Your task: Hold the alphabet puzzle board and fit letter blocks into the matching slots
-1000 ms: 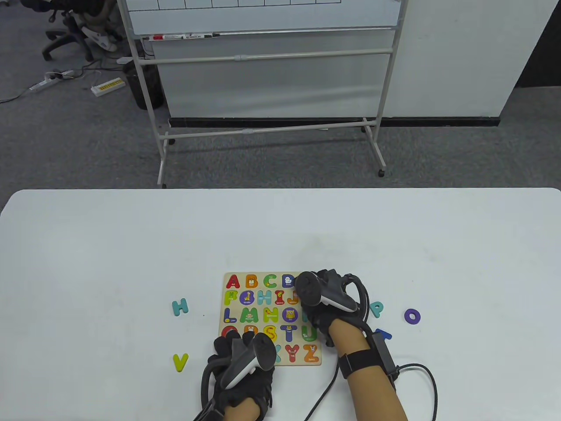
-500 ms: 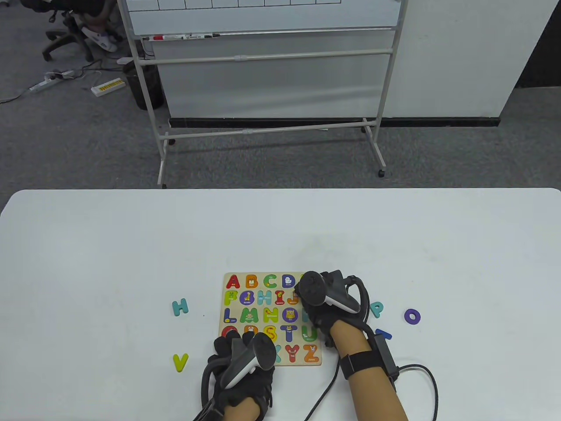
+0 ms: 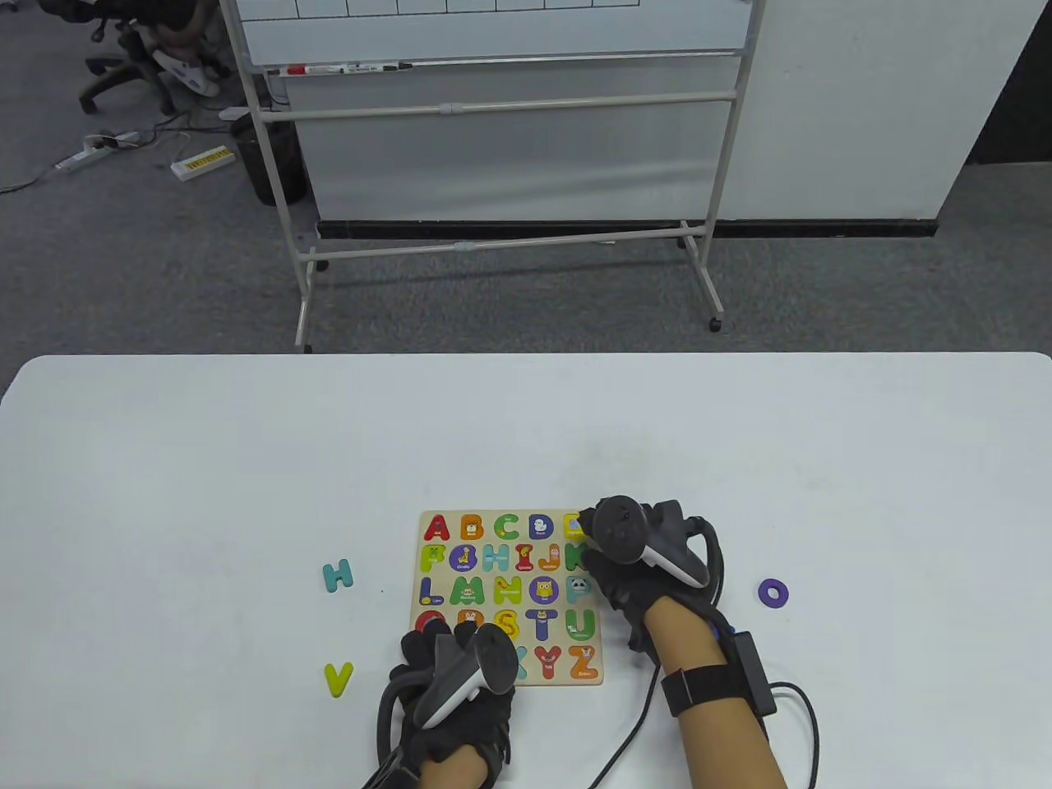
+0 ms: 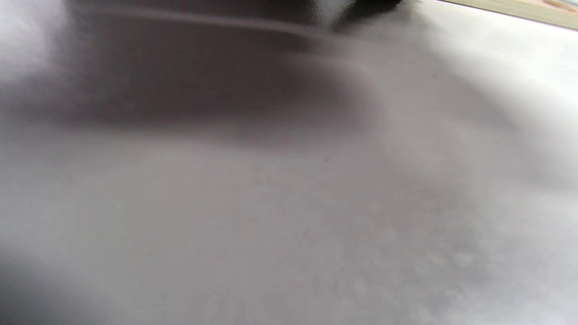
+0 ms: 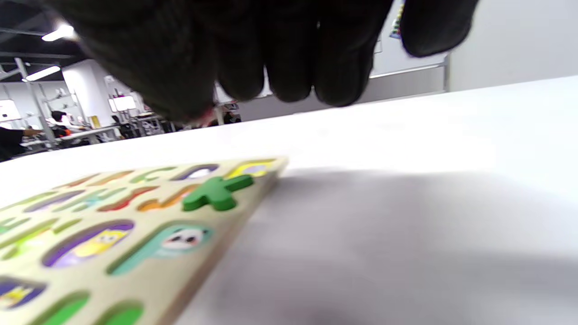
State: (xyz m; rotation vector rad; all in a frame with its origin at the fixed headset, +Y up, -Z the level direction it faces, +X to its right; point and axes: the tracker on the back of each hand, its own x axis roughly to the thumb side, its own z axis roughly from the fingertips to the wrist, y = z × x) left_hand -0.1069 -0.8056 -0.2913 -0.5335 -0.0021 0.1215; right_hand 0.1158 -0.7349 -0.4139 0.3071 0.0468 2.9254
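while fingers (image 5: 289, 67) hover, green k (image 5: 216, 193) below, apart

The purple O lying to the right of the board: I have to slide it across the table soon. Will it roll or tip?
Probably neither: the purple O lies flat on the white table. It looks like a thick, rigid block, likely light. The table looks smooth, so it may skid or spin if pushed off-centre.

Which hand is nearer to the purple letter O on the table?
The right hand. It is to the left of the purple O, at the board's right edge; the left hand is farther left, at the board's bottom-left corner.
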